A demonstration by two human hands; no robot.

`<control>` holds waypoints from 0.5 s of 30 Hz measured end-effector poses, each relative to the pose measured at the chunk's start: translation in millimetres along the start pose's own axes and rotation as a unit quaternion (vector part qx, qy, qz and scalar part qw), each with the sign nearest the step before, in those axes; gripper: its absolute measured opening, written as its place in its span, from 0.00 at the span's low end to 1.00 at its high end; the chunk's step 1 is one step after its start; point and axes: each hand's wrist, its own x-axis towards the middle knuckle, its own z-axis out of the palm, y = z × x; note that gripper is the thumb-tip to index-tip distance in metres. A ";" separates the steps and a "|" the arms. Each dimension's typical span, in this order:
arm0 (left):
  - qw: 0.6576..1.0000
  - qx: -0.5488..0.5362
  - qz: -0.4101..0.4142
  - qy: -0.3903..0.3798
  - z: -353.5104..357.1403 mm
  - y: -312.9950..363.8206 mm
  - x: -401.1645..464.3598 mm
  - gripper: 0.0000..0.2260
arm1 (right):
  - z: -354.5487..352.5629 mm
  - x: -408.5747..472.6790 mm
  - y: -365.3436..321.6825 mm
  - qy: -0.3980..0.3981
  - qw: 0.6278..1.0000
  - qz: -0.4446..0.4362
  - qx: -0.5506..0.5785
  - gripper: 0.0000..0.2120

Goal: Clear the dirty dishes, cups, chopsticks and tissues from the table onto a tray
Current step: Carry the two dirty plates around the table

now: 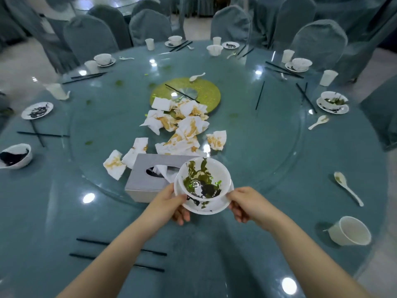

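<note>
1. The round table (279, 164) fills the view, covered in blue-green cloth under glass, with a glass turntable (268, 136) in the middle and covered chairs (150, 26) around it.
2. A heap of stained tissues (182, 123) sprawls over the turntable, just beyond a grey tissue box (141, 179).
3. Place settings ring the edge – a dirty bowl (15, 155) at far left, a tipped cup (350, 231) at near right, a soiled plate (37, 110), a spoon (348, 188), and black chopsticks (120, 248) on the near side.
4. The step in hand looks like the first pickup at this seat: a white bowl with green scraps (204, 179) sits on a saucer (206, 208), lifted clear of the table in front of the tissue box.
5. The left hand (169, 205) grasps the saucer's left rim, thumb on top and fingers curled beneath; the right hand (247, 203) grasps the right rim the same way.
6. No tray is in view – so the next move probably means turning away to find it, keeping the saucer level so that the bowl, which leans slightly, does not slide off.
</note>
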 end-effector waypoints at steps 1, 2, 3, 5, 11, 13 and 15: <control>1.000 -0.001 0.005 0.019 -4.6 -4.2 -4.0 0.08 | 6.6 1.1 -4.1 -0.007 1.000 -0.006 -0.023 0.13; 0.999 0.003 0.010 0.038 -9.8 -8.6 -8.5 0.07 | 13.7 2.7 -8.0 -0.006 0.999 -0.012 -0.042 0.13; 0.998 0.007 0.015 0.054 -14.2 -12.0 -12.5 0.07 | 19.4 4.4 -11.3 0.007 0.998 -0.015 -0.053 0.13; 0.997 0.008 0.021 0.080 -25.4 -19.1 -23.0 0.09 | 30.6 7.8 -20.2 0.044 0.997 -0.023 -0.055 0.16; 0.987 0.015 0.043 0.152 -59.2 -44.9 -74.6 0.11 | 88.8 5.4 -55.9 -0.054 0.987 -0.084 -0.124 0.12; 0.984 0.001 0.043 0.172 -71.2 -56.3 -98.1 0.12 | 118.7 -0.7 -62.6 -0.091 0.976 -0.104 -0.168 0.05; 0.979 -0.013 0.039 0.198 -85.6 -68.9 -124.3 0.13 | 147.5 -8.6 -66.9 -0.103 0.971 -0.117 -0.183 0.07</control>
